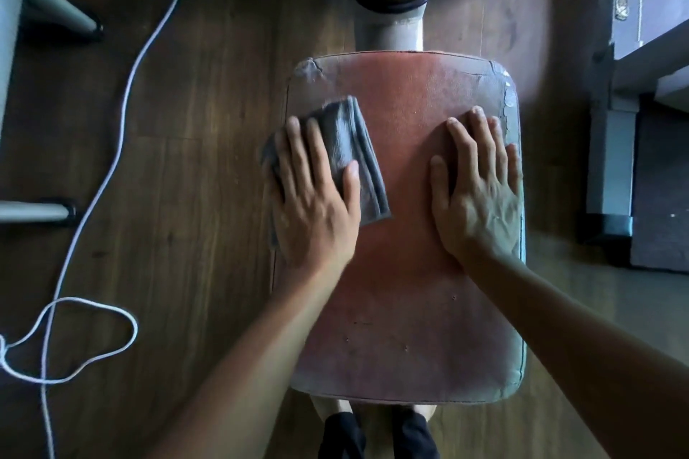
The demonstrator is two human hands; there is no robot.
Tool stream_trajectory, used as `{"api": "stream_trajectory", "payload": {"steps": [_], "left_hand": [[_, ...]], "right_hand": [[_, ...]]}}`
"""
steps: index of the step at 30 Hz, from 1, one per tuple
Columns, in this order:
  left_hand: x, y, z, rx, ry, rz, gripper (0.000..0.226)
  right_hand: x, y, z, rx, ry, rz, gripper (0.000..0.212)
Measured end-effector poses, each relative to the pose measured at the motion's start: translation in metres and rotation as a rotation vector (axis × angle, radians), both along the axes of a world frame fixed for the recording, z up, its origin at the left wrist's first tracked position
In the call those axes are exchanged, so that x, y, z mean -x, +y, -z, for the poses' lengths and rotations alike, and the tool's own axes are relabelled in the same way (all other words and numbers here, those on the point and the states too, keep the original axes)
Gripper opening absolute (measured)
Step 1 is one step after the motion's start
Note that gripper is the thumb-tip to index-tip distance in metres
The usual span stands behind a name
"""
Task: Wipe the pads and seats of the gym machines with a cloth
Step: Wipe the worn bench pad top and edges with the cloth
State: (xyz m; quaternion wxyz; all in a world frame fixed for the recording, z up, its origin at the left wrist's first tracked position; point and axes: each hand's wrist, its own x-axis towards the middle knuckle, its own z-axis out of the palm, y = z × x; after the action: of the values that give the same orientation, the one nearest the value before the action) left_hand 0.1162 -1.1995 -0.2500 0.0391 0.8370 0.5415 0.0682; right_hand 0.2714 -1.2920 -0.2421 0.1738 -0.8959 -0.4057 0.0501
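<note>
Pressing a cloth (352, 155) onto the seat (402, 291) at its left edge, the left hand (317, 205), fingers straight, hides half of it; the right hand (481, 197) lies flat opposite

Both arms reach forward; left grip (317, 197) and right grip (481, 194) lie palm-down, fingers straight, seemingly pressing flat.

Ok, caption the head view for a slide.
Left hand presses a folded grey cloth on the worn red seat; right hand rests flat on it.
</note>
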Motion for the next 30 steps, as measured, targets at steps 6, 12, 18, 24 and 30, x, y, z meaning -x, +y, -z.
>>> {"api": "stream_trajectory", "payload": {"steps": [6, 12, 18, 24, 30], "left_hand": [[0.062, -0.094, -0.017, 0.105, 0.177, 0.088, 0.066], [0.034, -0.057, -0.008, 0.031, 0.117, 0.157, 0.063], [-0.036, 0.011, 0.006, -0.03, -0.023, 0.092, 0.062], [-0.008, -0.035, -0.006, 0.084, -0.043, 0.186, 0.062], [0.052, -0.054, -0.018, 0.2, -0.61, -0.023, 0.044]], "right_hand": [[0.002, -0.001, 0.0, -0.002, 0.004, 0.003, 0.049], [0.002, 0.0, 0.0, -0.006, -0.007, 0.005, 0.049], [-0.001, -0.001, -0.002, -0.007, 0.047, -0.01, 0.048], [0.019, 0.004, -0.029, -0.116, 0.21, -0.042, 0.04], [0.081, 0.028, -0.033, -0.259, 0.481, -0.356, 0.037]]}}
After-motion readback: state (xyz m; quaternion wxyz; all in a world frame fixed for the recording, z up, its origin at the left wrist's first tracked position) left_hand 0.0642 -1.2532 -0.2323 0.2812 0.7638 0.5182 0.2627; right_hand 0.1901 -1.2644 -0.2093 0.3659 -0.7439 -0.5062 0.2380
